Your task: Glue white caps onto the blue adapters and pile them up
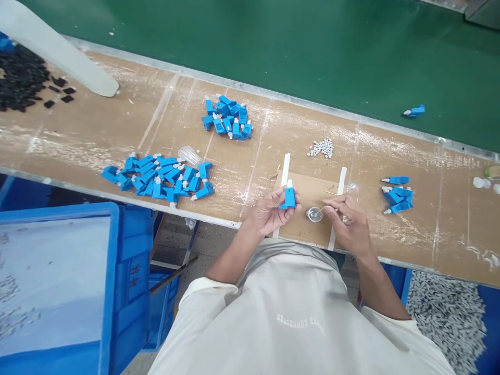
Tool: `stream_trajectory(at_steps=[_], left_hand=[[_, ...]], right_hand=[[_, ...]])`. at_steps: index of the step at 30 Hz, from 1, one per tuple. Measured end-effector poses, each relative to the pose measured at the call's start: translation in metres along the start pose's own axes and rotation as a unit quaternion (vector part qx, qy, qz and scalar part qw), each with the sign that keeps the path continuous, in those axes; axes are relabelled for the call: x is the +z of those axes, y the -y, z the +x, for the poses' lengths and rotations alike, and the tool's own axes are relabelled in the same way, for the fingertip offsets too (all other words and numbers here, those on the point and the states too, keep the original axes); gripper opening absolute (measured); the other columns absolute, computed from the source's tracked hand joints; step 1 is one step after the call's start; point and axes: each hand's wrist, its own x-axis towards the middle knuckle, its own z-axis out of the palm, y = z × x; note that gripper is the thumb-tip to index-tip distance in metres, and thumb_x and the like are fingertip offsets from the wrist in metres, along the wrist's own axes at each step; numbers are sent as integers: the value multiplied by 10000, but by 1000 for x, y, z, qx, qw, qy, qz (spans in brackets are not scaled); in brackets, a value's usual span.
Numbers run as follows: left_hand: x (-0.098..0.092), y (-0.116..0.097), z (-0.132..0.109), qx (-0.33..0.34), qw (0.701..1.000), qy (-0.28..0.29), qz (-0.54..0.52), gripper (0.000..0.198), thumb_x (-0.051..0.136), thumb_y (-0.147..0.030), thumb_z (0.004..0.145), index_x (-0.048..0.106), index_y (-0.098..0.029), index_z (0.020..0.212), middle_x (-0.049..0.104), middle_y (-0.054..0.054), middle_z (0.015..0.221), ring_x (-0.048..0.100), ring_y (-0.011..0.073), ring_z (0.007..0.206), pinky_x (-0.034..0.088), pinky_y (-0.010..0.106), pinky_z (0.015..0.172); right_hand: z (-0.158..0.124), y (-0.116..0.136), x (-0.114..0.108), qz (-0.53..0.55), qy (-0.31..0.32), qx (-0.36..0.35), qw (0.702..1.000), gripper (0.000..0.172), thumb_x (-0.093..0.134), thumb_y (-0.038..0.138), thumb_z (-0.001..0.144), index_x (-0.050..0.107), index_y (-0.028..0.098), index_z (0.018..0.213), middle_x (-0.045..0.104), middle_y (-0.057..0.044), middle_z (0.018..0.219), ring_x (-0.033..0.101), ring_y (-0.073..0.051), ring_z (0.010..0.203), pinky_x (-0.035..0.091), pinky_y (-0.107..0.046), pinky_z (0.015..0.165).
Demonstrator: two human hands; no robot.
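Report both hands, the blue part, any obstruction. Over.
Left hand holds blue part, white end pointing forward. Right hand pinches thin stick at small cup. Nothing seen blocking either hand.

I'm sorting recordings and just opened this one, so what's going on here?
A person sits or stands at a bench. Their left hand holds a blue part, white tip up. Their right hand pinches a thin stick, its end at a small cup; whether it dips in is too small to tell. Two heaps of blue parts lie to the left, a smaller group to the right, and small pale pieces beyond the hands.
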Motion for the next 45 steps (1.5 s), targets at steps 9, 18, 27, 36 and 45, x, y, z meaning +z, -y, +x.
stream_trajectory(at_steps=[9, 18, 27, 36, 45], left_hand=[[15, -17, 1, 26, 999, 12, 18, 232, 775, -90, 765, 677, -128, 972, 750, 49, 870, 743, 130, 709, 602, 155, 610], [12, -21, 14, 50, 998, -22, 6, 277, 830, -92, 741, 672, -121, 966, 751, 41, 828, 751, 137, 717, 610, 157, 604], [11, -20, 15, 51, 998, -32, 35, 302, 862, -141, 728, 669, -141, 960, 766, 42, 847, 746, 138, 707, 609, 177, 602], [31, -5, 22, 32, 996, 25, 81, 369, 912, -254, 705, 681, -130, 966, 740, 48, 820, 742, 160, 720, 562, 193, 612], [51, 17, 23, 6, 986, 41, 161, 456, 954, -364, 648, 697, -134, 946, 703, 20, 785, 692, 131, 673, 545, 226, 650]], right_hand=[[82, -50, -14, -133, 32, 54, 989, 193, 629, 296, 934, 762, 189, 1024, 777, -91, 960, 715, -238, 833, 569, -375, 777], [119, -69, 11, -190, 71, -3, 979, 163, 562, 209, 952, 720, 183, 919, 745, -114, 936, 697, -266, 886, 539, -392, 829], [133, -54, 6, -183, 147, 65, 970, 105, 582, 162, 871, 656, 187, 801, 702, -108, 880, 633, -256, 828, 490, -384, 766], [72, -8, -38, 375, 117, 266, 880, 394, 892, 518, 693, 734, 189, 842, 686, -19, 700, 635, -131, 582, 527, -245, 526], [39, 11, -38, 449, 101, 284, 841, 372, 921, 487, 680, 741, 182, 792, 718, -30, 711, 665, -122, 571, 563, -219, 507]])
